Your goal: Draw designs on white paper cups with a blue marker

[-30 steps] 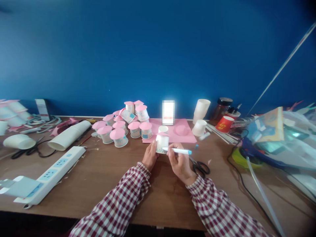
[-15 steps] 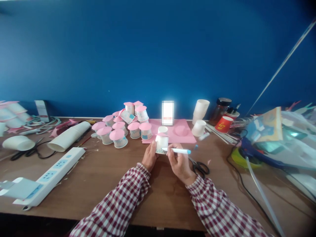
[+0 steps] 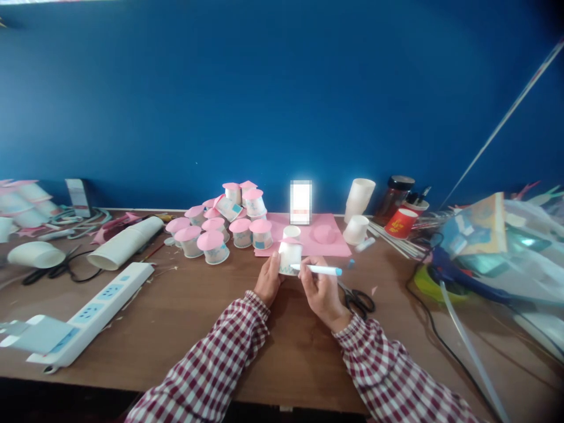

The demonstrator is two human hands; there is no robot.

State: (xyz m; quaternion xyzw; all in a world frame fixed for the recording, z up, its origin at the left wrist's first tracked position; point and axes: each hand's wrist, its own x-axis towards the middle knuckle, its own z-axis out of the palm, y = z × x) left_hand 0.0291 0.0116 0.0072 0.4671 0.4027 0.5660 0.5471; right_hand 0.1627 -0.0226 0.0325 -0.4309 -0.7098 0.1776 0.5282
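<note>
Wht cup (image 3: 289, 254) w/ blu zigzag, maroon/wht-chk sleeves (image 3: 229, 349)

We hold our left hand (image 3: 267, 281) and right hand (image 3: 324, 291) near each other but apart. The left's thumb points forward, its fingers partly hidden in a grasp. The right's thumb and fingertips pinch together, pointing toward the left. Behind the hands, our left arm (image 3: 207, 352) and right arm (image 3: 392, 364) spread outward in checked sleeves (image 3: 233, 326).

Head cam, only view: on wearer's head, looks fwd & down across desk (image 3: 176, 335) to blue wall (image 3: 247, 106); wide angle, left hand (image 3: 267, 283) & right hand (image 3: 324, 294) mid-dist., desk's front edge nr btm.
</note>
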